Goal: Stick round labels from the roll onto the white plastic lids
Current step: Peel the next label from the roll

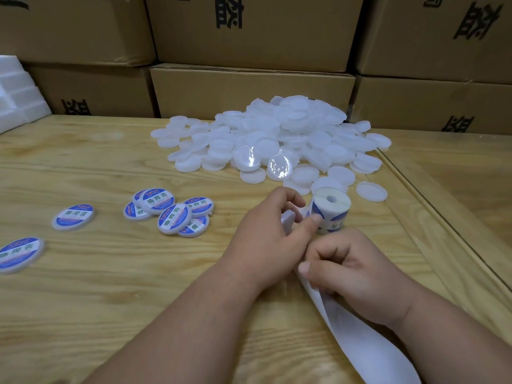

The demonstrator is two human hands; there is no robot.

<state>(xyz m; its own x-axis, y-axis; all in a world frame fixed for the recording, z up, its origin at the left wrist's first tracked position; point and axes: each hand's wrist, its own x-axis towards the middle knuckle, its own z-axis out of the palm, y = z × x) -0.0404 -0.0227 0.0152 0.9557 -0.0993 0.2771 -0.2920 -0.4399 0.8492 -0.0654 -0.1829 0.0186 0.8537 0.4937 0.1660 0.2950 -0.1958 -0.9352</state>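
A roll of round blue-and-white labels [331, 210] stands on the wooden table [110, 286], just in front of a big heap of plain white plastic lids [277, 139]. My left hand [268, 234] holds a white lid [288, 218] in its curled fingers, and its thumb tip touches the side of the roll. My right hand [349, 267] pinches the white backing strip [360, 336], which trails off toward the bottom edge. Several labelled lids [169, 214] lie to the left.
Stacked cardboard boxes [249, 81] wall off the back of the table. White foam blocks [19, 95] sit at the far left. Two more labelled lids [73, 217] lie apart near the left edge. A raised wooden rim [432, 206] runs along the right.
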